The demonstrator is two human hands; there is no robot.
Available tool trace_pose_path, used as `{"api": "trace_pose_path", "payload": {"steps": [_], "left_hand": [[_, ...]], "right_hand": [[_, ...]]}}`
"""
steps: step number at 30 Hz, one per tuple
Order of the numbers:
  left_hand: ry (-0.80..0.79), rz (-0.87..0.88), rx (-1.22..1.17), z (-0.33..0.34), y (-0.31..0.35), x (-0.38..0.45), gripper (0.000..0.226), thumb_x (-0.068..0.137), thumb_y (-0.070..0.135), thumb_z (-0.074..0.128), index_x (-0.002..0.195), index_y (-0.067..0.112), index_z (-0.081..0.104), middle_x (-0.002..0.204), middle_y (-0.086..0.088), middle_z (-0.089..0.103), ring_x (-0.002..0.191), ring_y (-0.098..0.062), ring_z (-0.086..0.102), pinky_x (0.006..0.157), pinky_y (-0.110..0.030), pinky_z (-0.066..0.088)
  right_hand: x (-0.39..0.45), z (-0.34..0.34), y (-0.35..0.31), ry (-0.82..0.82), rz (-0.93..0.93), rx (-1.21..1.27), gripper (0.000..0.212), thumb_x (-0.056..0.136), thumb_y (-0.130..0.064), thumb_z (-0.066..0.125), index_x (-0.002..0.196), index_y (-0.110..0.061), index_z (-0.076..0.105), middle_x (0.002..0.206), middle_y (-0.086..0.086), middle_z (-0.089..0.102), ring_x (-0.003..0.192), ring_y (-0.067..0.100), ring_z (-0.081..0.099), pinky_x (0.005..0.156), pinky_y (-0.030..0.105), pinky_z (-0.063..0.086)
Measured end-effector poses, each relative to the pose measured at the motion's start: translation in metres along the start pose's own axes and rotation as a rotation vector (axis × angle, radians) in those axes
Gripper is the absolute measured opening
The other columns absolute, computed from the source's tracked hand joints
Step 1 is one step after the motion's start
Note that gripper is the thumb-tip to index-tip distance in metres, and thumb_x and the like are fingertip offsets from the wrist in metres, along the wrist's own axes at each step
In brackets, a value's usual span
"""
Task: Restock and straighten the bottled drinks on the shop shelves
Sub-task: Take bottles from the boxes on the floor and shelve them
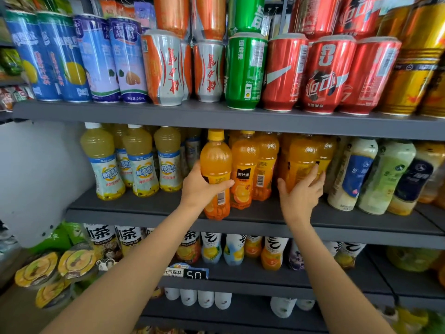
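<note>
On the middle shelf (240, 214) the job looks about halfway done. The left hand (202, 186) has its grip wrapped round an orange bottle (215, 174) standing at the front edge, while the right hand (301, 189) curls round a second bottle (301, 155) further back. The yellow bottles (134, 162) look neat already — the orange row is still uneven, with a gap between the two groups, and the pale ones (375, 174) lean.

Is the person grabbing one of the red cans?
No, both hands are on orange juice bottles on the middle shelf: the left hand grips one bottle, the right hand holds another; the red cans sit untouched above.
</note>
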State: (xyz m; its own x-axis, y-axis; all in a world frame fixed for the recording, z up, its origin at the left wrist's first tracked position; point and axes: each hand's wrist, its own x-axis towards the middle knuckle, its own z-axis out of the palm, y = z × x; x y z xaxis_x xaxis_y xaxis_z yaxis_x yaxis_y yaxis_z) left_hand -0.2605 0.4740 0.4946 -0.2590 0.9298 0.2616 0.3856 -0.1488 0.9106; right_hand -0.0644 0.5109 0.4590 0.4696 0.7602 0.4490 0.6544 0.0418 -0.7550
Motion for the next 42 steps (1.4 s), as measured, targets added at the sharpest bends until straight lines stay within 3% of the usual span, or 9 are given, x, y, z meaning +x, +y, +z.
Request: {"api": "trace_pose_path", "payload": {"steps": [3,6,11,15,19,25,30,39,42], "left_hand": [[-0.071,0.088,0.020,0.000,0.006,-0.018,0.068,0.062,0.038,0.082,0.121,0.022,0.051,0.113,0.003,0.062,0.103,-0.012,0.058,0.090,-0.034,0.049],[-0.130,0.113,0.001,0.012,0.013,-0.025,0.067,0.063,0.040,0.082,0.120,0.020,0.054,0.112,0.003,0.064,0.103,-0.012,0.059,0.090,-0.036,0.050],[-0.182,0.143,-0.013,0.035,0.016,-0.021,0.073,0.063,0.038,0.083,0.125,0.020,0.050,0.118,0.001,0.061,0.110,-0.014,0.057,0.092,-0.034,0.049],[-0.242,0.154,0.026,0.066,0.022,-0.017,0.075,0.064,0.037,0.082,0.127,0.019,0.047,0.124,-0.001,0.057,0.115,-0.018,0.052,0.097,-0.038,0.045],[-0.218,0.229,0.138,0.088,0.031,-0.008,0.070,0.071,0.040,0.076,0.130,0.016,0.046,0.128,-0.004,0.054,0.119,-0.020,0.050,0.100,-0.039,0.042],[0.106,0.521,0.357,0.076,0.010,-0.014,0.029,0.083,0.010,0.060,0.112,0.013,0.060,0.111,-0.005,0.056,0.103,-0.023,0.051,0.090,-0.037,0.043],[0.200,0.431,0.366,0.066,-0.013,-0.013,0.029,0.081,0.002,0.058,0.106,0.014,0.065,0.119,-0.010,0.045,0.111,-0.024,0.043,0.091,-0.021,0.032],[0.011,0.357,0.419,0.041,-0.030,-0.047,0.041,0.085,0.004,0.055,0.124,0.017,0.058,0.134,-0.008,0.036,0.116,-0.020,0.045,0.094,-0.028,0.041],[0.039,0.282,0.432,0.009,-0.048,-0.080,0.038,0.087,0.005,0.052,0.124,0.017,0.056,0.133,-0.007,0.036,0.113,-0.018,0.044,0.090,-0.025,0.039]], "right_hand": [[-0.022,-0.007,-0.013,-0.002,-0.323,0.253,0.056,0.084,-0.015,0.060,0.133,-0.003,0.036,0.132,0.015,0.042,0.122,0.027,0.041,0.099,0.033,0.036],[-0.029,-0.017,-0.025,-0.458,-0.455,0.430,0.043,0.082,-0.016,0.055,0.124,-0.012,0.046,0.110,-0.009,0.056,0.102,0.004,0.055,0.084,0.012,0.043],[-0.020,-0.030,-0.012,-0.865,-0.410,0.401,0.050,0.077,-0.021,0.067,0.121,-0.031,0.043,0.114,-0.022,0.055,0.101,-0.003,0.057,0.084,0.014,0.048],[-0.015,-0.032,-0.002,-0.638,-0.416,0.284,0.061,0.073,-0.010,0.076,0.124,-0.016,0.042,0.104,-0.020,0.053,0.090,-0.006,0.052,0.073,0.003,0.040],[-0.003,-0.029,0.006,-0.486,-0.314,0.123,0.053,0.077,-0.015,0.073,0.120,-0.002,0.045,0.103,0.000,0.054,0.092,0.014,0.052,0.071,0.020,0.037],[0.006,-0.018,0.004,-0.288,-0.182,-0.144,0.062,0.079,-0.032,0.072,0.122,0.001,0.043,0.147,0.017,0.027,0.130,0.031,0.034,0.096,0.036,0.038],[-0.003,-0.012,0.004,-0.209,-0.196,-0.178,0.063,0.080,-0.032,0.070,0.123,0.004,0.041,0.142,0.019,0.030,0.121,0.038,0.045,0.090,0.044,0.044],[-0.024,-0.020,0.000,-0.170,-0.131,-0.142,0.070,0.083,-0.028,0.068,0.134,0.002,0.031,0.134,0.022,0.034,0.124,0.040,0.037,0.096,0.044,0.039],[-0.063,-0.028,-0.001,-0.069,-0.289,-0.030,0.049,0.088,-0.020,0.059,0.126,0.005,0.039,0.124,0.026,0.039,0.114,0.042,0.040,0.092,0.047,0.040]]}}
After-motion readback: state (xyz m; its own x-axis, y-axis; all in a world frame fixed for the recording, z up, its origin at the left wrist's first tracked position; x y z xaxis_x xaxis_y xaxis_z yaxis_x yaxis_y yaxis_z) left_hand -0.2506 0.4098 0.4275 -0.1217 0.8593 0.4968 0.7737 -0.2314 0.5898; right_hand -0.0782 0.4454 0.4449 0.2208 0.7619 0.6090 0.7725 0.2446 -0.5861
